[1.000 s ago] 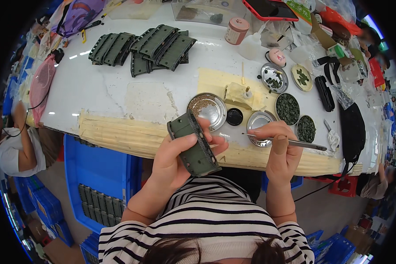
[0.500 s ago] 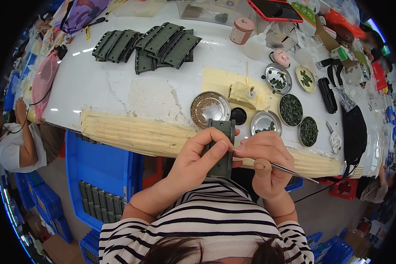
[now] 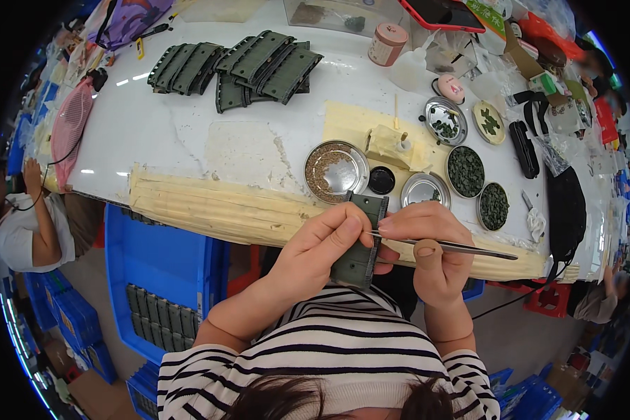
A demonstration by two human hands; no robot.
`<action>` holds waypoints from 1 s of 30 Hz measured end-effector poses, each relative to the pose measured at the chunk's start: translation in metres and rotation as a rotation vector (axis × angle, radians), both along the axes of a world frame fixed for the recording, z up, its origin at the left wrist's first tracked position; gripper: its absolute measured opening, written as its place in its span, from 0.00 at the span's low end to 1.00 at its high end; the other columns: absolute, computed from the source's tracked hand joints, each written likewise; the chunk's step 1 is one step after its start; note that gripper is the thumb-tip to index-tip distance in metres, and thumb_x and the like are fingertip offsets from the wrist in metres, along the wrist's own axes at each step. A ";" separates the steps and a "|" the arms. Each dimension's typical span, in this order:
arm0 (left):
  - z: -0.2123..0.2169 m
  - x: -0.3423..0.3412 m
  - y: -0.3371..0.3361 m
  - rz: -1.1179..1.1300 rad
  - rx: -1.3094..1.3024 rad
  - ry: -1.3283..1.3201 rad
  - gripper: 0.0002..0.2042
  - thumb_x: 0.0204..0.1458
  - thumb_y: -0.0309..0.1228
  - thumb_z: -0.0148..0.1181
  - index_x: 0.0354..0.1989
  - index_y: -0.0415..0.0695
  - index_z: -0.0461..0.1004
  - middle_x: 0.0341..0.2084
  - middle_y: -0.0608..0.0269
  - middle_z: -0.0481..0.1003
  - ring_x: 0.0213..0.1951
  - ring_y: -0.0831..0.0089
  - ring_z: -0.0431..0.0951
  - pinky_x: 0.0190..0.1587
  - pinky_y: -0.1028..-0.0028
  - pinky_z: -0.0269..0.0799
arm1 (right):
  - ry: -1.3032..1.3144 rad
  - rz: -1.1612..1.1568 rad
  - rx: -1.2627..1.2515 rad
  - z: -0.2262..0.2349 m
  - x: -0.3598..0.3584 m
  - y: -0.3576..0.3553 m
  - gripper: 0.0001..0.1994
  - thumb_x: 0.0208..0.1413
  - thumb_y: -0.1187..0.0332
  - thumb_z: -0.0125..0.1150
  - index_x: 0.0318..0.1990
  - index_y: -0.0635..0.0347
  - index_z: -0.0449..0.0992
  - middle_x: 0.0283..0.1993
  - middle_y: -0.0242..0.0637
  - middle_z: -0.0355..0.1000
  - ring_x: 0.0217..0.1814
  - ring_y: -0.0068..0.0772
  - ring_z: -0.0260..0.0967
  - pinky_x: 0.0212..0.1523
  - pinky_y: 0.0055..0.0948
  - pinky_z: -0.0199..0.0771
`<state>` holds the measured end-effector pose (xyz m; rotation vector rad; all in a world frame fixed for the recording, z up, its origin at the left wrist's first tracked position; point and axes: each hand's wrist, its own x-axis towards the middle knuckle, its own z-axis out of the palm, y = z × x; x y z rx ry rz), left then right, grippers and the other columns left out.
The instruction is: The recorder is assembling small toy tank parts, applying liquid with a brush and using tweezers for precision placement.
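We grip a dark green ridged part (image 3: 362, 241) upright in our left hand (image 3: 322, 245), fingers closed around it, just below the tabletop (image 3: 189, 140) edge. Our right hand (image 3: 427, 245) pinches metal tweezers (image 3: 455, 246), their tips touching the part, near the round metal dish (image 3: 336, 170).

The hands (image 3: 315, 248) cover the middle of the green strip (image 3: 360, 255), and the tweezers' (image 3: 455, 246) tips vanish against it. The small dishes' (image 3: 465, 170) contents near the desk's (image 3: 189, 133) right edge are too small to tell.
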<state>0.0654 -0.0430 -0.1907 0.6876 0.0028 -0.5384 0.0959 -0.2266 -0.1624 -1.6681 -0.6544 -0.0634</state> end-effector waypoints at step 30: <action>0.017 0.003 0.007 0.353 0.193 -0.071 0.39 0.58 0.21 0.46 0.71 0.57 0.29 0.57 0.45 0.63 0.47 0.61 0.77 0.51 0.60 0.76 | -0.068 -0.327 -0.054 -0.016 0.010 -0.007 0.08 0.59 0.74 0.53 0.34 0.64 0.79 0.30 0.37 0.73 0.34 0.30 0.68 0.37 0.27 0.67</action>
